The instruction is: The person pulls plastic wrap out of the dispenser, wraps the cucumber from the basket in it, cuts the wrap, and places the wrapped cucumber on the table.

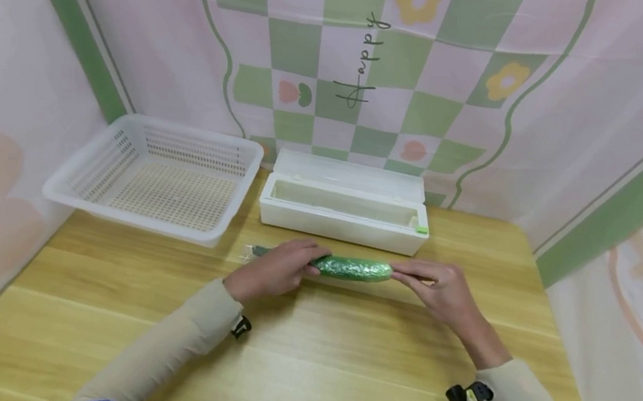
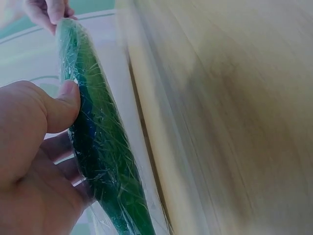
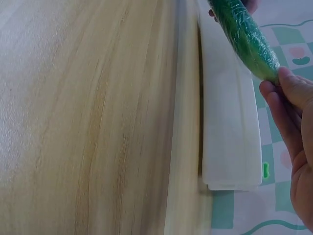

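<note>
A green cucumber (image 1: 351, 269) wrapped in clear plastic film is held level above the wooden table, lying left to right. My left hand (image 1: 280, 267) grips it around its left half, thumb on the near side in the left wrist view, fingers behind. Loose film (image 1: 249, 252) sticks out past its left end. At the other end my right hand (image 1: 439, 289) pinches the tip between thumb and fingers, seen closely in the right wrist view, where the cucumber (image 3: 247, 41) slants up to the left hand.
Behind the hands stands a long white box (image 1: 342, 226), its translucent lid (image 1: 350, 176) raised and a green slider (image 1: 422, 230) at its right corner. A white perforated basket (image 1: 204, 236) sits at the back left. Printed curtains (image 1: 343, 58) enclose the wooden table (image 1: 294, 383).
</note>
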### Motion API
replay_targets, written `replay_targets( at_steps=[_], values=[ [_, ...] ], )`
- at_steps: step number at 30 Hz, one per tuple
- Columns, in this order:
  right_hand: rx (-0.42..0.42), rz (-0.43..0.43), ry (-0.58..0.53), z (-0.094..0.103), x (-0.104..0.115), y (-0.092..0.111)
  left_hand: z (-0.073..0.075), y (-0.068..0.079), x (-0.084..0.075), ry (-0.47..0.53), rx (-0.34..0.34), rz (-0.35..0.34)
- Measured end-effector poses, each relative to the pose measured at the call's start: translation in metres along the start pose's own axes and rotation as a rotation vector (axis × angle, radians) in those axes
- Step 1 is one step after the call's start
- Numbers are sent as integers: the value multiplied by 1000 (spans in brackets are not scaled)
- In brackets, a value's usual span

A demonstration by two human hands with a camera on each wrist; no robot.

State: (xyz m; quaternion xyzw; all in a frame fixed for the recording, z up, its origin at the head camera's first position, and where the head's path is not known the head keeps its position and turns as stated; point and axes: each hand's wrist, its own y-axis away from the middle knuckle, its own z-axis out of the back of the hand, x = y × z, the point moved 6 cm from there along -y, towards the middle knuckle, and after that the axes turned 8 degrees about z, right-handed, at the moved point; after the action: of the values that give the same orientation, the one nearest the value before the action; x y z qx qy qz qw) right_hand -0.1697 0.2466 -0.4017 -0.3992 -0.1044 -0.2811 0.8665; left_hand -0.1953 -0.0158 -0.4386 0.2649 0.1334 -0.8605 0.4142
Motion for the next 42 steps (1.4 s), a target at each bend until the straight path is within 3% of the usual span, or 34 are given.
replay_targets(
  at_steps=[7, 14, 18, 23, 25, 28, 32, 35, 38, 42],
  values=[
    [-24, 142, 24, 3, 4, 2, -1, -2, 0, 29, 41, -4],
    [-41, 366, 355, -3, 16, 4, -2, -4, 0, 83, 60, 17],
    [-50, 464, 474, -6, 21, 11, -3, -7, 1, 102, 65, 34],
    [-41, 597, 505, -5, 24, 19, -6, -8, 2, 111, 72, 52],
    [-54, 612, 495, -3, 23, 19, -7, -8, 3, 110, 71, 54],
    [-77, 558, 478, 2, 19, 15, -7, -7, 2, 98, 57, 44],
    [-44, 357, 406, 6, 12, 4, -5, -7, -1, 36, 15, 18],
    [80, 152, 347, 1, 7, -4, -3, -6, -5, -51, -33, -12],
    [271, -59, 294, -11, 2, -11, -4, -7, -15, -160, -123, -90],
    [450, -209, 241, -27, 0, -13, -7, -8, -30, -274, -233, -189]
  ],
)
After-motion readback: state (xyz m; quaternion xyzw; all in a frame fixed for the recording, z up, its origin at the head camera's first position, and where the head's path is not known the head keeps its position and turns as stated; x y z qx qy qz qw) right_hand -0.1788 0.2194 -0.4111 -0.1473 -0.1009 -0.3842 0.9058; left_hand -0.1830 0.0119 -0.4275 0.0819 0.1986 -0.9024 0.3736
